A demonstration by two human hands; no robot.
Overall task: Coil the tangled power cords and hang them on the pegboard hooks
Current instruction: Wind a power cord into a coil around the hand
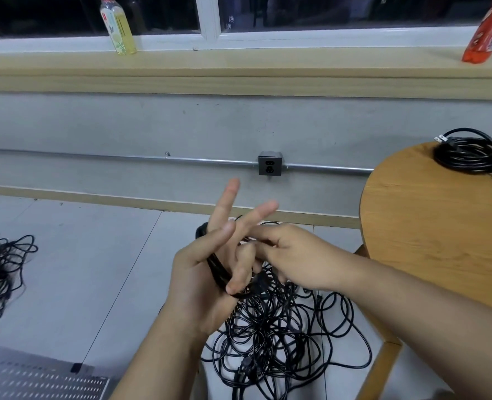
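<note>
Your left hand (194, 284) is the form the cord (216, 267) is being wound on; its fingers stand straight and spread, pointing to the far side, and the black loops cross its palm on a slant, from far-left behind the fingers down to near-right at the heel; one digit lies over the loops, and you cannot tell from here which hand it belongs to. Your right hand (292, 255) sits just to the right, touching the left fingers; its fingers are curled and pinch a strand of the same cord where it leaves the loops. From there the loose run drops into the tangled heap (282, 339) on the floor (94, 269), directly below both hands and a little to the right; so the slack lies on your right hand's side, and the next wrap probably wants that hand to draw cord up from the heap and carry it round the far side of the left fingers along the same slant. The pegboard (37, 379) lies at the near left, well apart from the hands; one coiled cord (467, 155) rests on the tabletop (426, 232) at the far right.
</note>
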